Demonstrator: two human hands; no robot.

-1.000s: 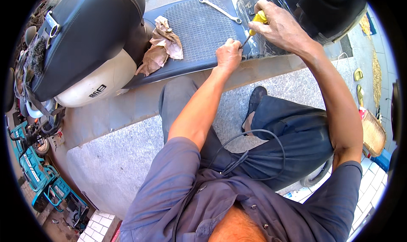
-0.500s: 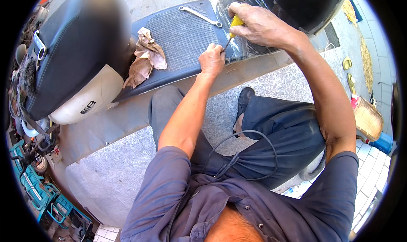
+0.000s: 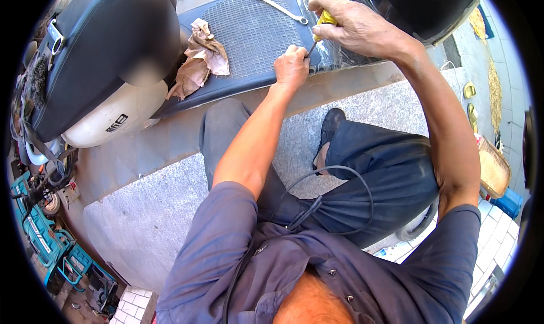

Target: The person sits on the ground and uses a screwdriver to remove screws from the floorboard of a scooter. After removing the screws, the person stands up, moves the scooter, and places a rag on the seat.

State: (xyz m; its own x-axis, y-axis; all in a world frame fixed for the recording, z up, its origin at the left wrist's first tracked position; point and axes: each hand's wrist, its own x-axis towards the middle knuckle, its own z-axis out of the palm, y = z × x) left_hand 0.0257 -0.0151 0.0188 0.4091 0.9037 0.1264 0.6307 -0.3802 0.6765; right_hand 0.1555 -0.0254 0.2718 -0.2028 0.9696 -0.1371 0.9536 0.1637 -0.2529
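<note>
Nearest, a thin dark cable (image 3: 371, 196) loops over the dark trousers (image 3: 391, 171), on the near side of the footboard (image 3: 243, 29). A black shoe (image 3: 331, 125) stands between them. At the footboard's near edge, toward its right end, the left hand (image 3: 290, 67) is curled closed; whether its fingers pinch anything, I cannot tell. A yellow-handled screwdriver (image 3: 324, 20) slants above that same corner, its long axis running from handle, farther off and to the right, down to the tip, which points nearer and left, right by the left hand. The right hand (image 3: 360, 26) has thumb and fingers wrapped round the handle. A crumpled brown rag or paper (image 3: 201, 54) lies on the footboard's left end; a wrench (image 3: 279, 9) lies aslant near its far edge.
</note>
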